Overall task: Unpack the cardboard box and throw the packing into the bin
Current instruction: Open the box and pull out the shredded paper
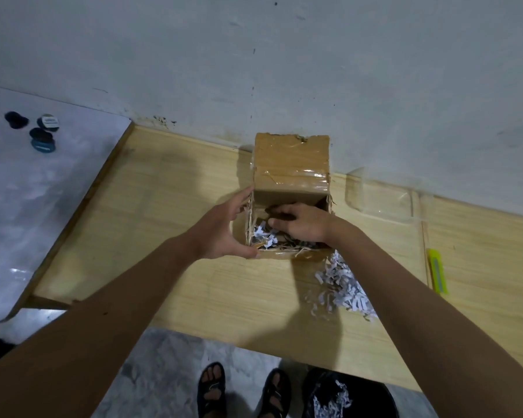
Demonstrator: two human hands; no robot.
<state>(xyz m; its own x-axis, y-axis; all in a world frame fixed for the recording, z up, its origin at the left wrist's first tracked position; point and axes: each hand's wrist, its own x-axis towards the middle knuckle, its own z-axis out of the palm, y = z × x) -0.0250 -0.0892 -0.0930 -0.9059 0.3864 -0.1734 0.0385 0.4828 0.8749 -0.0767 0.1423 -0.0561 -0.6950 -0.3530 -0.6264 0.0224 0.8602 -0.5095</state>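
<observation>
Cardboard box [290,188] stands open on the tabletop [194,282], left hand [224,227] spread against its left wall, right hand [302,226] reaching down inside, fingers curled into the shredded paper [263,235] directly beneath them.

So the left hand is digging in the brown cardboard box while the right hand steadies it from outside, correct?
Not quite: in the head view the right hand digs in the brown cardboard box, and the left hand steadies its outer side.

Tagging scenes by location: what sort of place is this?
Probably a plain room at home or a small workshop: a wooden table against a stained bare wall, marbled floor, and a bin lined in black.
</observation>
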